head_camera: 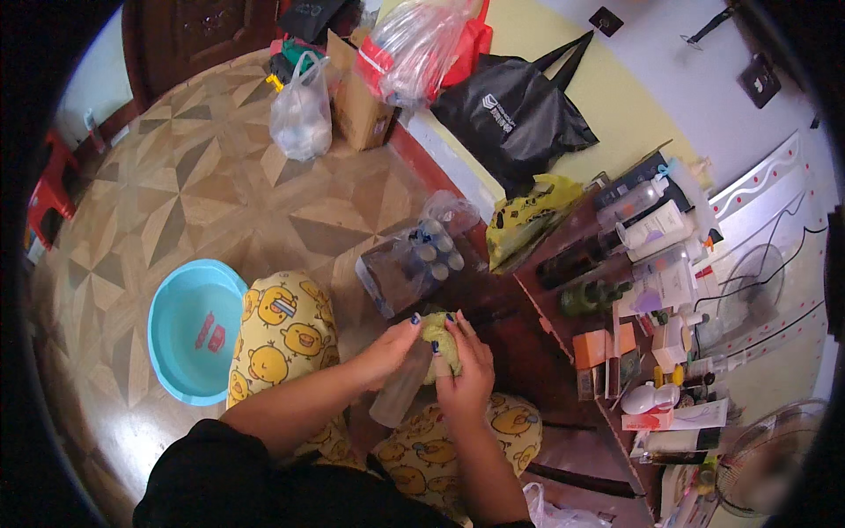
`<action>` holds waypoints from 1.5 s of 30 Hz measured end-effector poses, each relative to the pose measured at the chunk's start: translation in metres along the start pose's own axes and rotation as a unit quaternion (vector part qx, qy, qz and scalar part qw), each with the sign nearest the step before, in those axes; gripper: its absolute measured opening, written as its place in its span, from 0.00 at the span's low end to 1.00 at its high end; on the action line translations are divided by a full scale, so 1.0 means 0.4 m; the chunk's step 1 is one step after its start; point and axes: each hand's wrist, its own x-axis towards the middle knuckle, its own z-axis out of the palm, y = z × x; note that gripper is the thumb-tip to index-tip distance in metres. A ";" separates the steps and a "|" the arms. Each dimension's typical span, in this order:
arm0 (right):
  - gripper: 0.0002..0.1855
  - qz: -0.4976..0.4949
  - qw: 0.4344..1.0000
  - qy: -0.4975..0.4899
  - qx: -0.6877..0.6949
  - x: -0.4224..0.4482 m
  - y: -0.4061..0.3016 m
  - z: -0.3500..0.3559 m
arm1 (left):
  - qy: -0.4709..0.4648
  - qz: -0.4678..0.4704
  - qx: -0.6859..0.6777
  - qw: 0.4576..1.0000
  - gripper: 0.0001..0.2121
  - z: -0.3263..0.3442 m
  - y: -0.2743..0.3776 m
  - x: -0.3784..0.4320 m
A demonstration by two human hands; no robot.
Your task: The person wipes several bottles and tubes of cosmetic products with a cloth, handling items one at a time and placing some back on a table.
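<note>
A clear, colourless bottle (401, 394) hangs tilted above my lap, its upper part towards my fingers. My left hand (385, 351) grips that upper part, which the fingers partly hide. In my right hand (467, 369) is a yellow-green cloth (441, 333), bunched around the bottle's upper end and draped beside it. Dark blue nail polish shows on both hands. Below the hands are my knees in yellow trousers (290, 336) with a chick print.
A blue plastic basin (191, 330) stands on the patterned floor at left. Ahead lies a plastic-wrapped pack of bottles or cans (436, 249). The dresser at right bears several cosmetic bottles (653, 231) and small boxes (591, 350). A black tote bag (515, 119) leans against the wall.
</note>
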 end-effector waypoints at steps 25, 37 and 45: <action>0.27 0.038 0.964 -0.226 0.132 -0.052 -0.011 0.011 | 0.109 0.269 -0.036 0.956 0.15 -0.055 0.089 0.008; 0.33 0.164 0.917 -0.284 0.227 -0.052 -0.031 0.031 | -0.083 0.237 -0.040 0.967 0.29 -0.043 0.059 -0.019; 0.29 0.170 0.948 -0.210 0.167 -0.040 -0.034 0.029 | -0.074 0.342 0.103 0.931 0.28 -0.027 0.045 -0.011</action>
